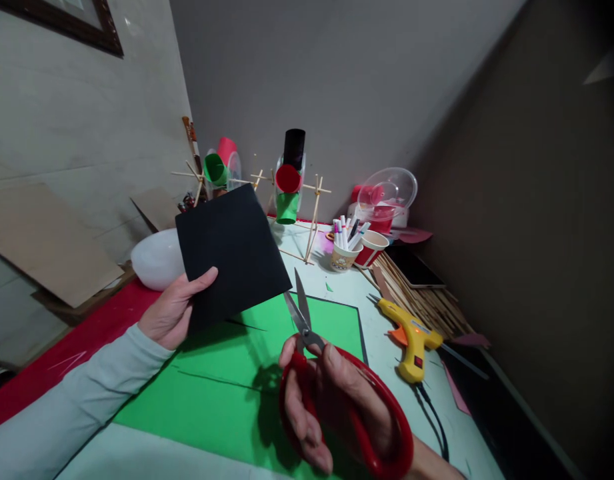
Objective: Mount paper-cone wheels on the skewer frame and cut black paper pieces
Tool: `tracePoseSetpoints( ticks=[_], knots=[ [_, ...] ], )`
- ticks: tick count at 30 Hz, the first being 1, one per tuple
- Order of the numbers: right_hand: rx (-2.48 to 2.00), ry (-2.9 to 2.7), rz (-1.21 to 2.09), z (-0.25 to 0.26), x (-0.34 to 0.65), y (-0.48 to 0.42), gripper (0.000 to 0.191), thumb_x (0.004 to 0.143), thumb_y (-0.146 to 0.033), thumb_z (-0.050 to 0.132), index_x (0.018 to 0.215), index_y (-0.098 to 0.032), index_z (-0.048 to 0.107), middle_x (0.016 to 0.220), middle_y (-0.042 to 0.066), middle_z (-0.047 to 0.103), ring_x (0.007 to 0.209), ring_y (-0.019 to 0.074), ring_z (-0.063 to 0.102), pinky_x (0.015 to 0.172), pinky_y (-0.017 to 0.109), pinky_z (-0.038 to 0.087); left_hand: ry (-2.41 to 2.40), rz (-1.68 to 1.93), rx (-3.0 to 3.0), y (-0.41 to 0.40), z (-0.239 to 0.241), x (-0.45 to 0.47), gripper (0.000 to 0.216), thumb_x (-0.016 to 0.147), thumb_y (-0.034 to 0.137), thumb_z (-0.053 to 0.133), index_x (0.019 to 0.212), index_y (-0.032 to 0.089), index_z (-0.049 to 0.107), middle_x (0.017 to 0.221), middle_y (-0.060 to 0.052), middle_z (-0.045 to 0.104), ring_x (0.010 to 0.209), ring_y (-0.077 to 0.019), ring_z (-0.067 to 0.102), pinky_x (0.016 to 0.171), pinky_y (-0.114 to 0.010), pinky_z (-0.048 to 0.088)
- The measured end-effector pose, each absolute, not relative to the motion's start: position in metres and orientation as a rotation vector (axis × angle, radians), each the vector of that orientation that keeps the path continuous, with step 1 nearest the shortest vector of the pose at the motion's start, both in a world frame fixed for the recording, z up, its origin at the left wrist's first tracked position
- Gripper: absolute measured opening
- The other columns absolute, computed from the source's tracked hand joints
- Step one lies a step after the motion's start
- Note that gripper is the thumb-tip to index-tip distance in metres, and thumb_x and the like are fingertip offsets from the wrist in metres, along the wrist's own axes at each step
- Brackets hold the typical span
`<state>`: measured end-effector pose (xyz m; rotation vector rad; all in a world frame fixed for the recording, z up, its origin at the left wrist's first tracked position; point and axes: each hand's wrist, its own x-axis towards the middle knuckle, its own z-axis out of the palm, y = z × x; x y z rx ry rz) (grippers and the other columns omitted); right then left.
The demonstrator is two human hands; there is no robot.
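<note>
I am gripping a black sheet (230,255) in my left hand (174,311), fingers closed on its near-left edge, while my right hand (331,400) is clasping red scissors (337,387), blades slightly parted, above green paper (227,393).

Left hand (171,313): only the thumb shows on the black sheet (234,257); the other fingers are hidden behind it. The sheet also covers the right edge of the white bowl (157,259) and part of the green sheet (247,387). Left sleeve (71,407) is cut off by the left and bottom edges. Right hand (331,400): its wrist runs off the bottom edge. The lower red loop of the scissors (314,343) meets that same edge. Picture frame (94,27) is cut off at the top left corner. Print on the markers (344,233) is too small to read.
</note>
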<state>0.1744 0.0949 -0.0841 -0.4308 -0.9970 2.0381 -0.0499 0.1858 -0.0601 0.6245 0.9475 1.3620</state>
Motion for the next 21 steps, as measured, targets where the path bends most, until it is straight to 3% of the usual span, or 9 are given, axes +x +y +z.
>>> tracePoseSetpoints(
  ticks=[17, 21],
  knots=[
    [-0.423, -0.923, 1.936, -0.0898, 0.1715, 0.0971, 0.050, 0.092, -0.067, 0.048, 0.103, -0.018, 0.050, 0.062, -0.001, 0.063, 0.035, 0.0054, 0.044, 0.035, 0.015, 0.038, 1.008, 1.330, 0.801, 0.1818, -0.0658, -0.0433, 0.035, 0.071, 0.011, 0.079, 0.105, 0.016, 0.075, 0.105, -0.009, 0.078, 0.105, -0.0296, 0.072, 0.079, -0.030, 0.064],
    [-0.442, -0.886, 1.927, -0.0889, 0.1719, 0.0976, 0.050, 0.092, -0.066, 0.049, 0.102, -0.018, 0.052, 0.058, -0.003, 0.061, 0.032, 0.0042, 0.041, 0.032, 0.014, 0.033, 1.022, 1.306, 0.824, 0.1815, -0.0647, -0.0418, 0.034, 0.070, 0.006, 0.077, 0.101, 0.019, 0.076, 0.103, -0.007, 0.079, 0.101, -0.0283, 0.073, 0.078, -0.029, 0.065]
  ],
)
